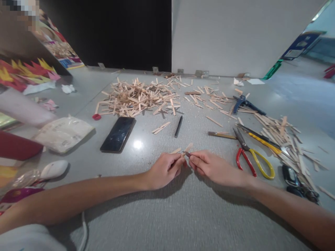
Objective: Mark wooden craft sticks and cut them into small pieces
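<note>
Works over a grey table (125, 216), with a big heap of sticks (141, 97) spread toward the back. Holds the left hand (165, 170) and right hand (210, 166) near each other at the front middle, fingers narrowed to a pinch. Has scissors (244, 146) lying to the right, red and yellow handles nearer, and a phone (117, 135) flat to the left. Has also a black pen (178, 126) beyond the hands — apart from them. Grips in the left a pale stick (189, 147), blurred tip poking upward — and in the right a dark piece (187, 154), too small to identify.
</note>
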Action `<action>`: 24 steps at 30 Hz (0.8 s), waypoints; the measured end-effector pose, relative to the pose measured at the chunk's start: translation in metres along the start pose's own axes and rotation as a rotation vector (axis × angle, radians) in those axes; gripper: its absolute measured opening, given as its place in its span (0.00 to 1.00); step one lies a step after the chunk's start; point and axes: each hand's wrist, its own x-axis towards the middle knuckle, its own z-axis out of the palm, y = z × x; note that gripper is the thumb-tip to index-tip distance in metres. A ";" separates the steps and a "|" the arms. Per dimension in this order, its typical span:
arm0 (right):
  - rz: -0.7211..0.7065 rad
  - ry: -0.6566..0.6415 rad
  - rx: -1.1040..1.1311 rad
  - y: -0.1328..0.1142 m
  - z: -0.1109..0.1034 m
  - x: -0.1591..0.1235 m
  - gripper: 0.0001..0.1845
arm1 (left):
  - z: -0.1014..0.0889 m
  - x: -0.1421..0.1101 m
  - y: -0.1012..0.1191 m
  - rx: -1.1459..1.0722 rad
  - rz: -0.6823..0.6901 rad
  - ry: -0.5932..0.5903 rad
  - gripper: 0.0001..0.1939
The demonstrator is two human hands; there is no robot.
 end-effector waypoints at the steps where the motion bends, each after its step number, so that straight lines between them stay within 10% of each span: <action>1: -0.013 0.028 -0.013 0.000 0.001 0.001 0.21 | 0.000 0.000 0.000 -0.007 -0.004 -0.001 0.29; 11: -0.001 0.045 -0.013 0.001 -0.008 0.005 0.21 | -0.006 0.003 0.005 -0.094 -0.033 -0.097 0.29; 24: -0.084 0.320 -0.580 0.016 0.008 0.004 0.14 | -0.006 0.005 0.006 -0.099 -0.085 -0.085 0.26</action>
